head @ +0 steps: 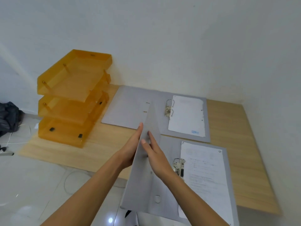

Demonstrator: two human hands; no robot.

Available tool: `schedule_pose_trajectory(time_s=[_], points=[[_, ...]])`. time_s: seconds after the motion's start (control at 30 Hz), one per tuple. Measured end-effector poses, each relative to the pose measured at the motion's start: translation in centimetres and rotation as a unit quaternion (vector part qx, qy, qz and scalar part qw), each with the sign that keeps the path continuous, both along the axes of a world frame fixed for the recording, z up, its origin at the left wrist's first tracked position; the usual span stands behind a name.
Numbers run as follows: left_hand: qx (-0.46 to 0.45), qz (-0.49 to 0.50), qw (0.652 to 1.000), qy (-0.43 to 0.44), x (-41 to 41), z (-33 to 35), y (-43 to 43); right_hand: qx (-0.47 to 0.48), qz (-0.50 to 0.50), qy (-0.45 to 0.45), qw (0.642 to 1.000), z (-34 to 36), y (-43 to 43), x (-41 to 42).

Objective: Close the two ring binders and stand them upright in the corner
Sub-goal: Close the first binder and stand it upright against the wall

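Note:
Two grey ring binders lie on a light wooden table [244, 144]. The far binder [130, 110] lies flat and open, a white sheet on its right half beside the metal rings [169, 110]. The near binder [228, 185] has its left cover [146, 185] raised almost upright, with printed paper [205, 176] on its right half. My left hand [130, 149] presses the cover's outer face. My right hand [156, 154] lies flat on its inner face, so the cover is held between both palms.
A stack of three orange letter trays [71, 98] stands at the table's left end against the white wall. Cables and a dark bundle [8, 118] lie on the tiled floor to the left. The wall corner is at the table's far right.

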State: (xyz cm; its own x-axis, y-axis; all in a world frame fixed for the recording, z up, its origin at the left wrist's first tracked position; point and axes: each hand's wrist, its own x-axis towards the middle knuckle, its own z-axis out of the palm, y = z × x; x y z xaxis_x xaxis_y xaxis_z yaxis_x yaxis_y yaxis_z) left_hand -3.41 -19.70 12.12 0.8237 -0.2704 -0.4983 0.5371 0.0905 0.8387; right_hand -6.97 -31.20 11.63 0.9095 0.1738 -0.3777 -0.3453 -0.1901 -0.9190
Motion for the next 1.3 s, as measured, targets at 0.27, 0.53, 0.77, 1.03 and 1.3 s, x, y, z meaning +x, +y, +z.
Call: schedule_pose_trajectory(time_s=[0.27,0.53,0.77,1.03,1.3], points=[[0.107,-0.125,0.985,-0.054,-3.2,-3.5,-9.8,0.023,-0.107,0.004,0.994,2.0,-8.6,-3.7],[0.289,-0.17,0.94,-0.069,-4.2,-9.1,-11.8,-0.043,-0.155,-0.034,0.986,0.3,-18.0,-6.3],[0.486,-0.267,0.816,-0.163,-6.1,-10.4,-15.2,-0.158,-0.155,-0.024,0.975,-4.3,-25.3,-8.0],[0.457,-0.162,0.87,-0.087,-8.5,-13.0,-15.1,-0.207,-0.185,0.068,0.958,-10.9,-29.3,-10.0],[0.408,-0.085,0.909,-0.005,-8.9,-14.1,-14.8,-0.252,-0.143,0.08,0.954,-13.6,-28.9,-9.9]])
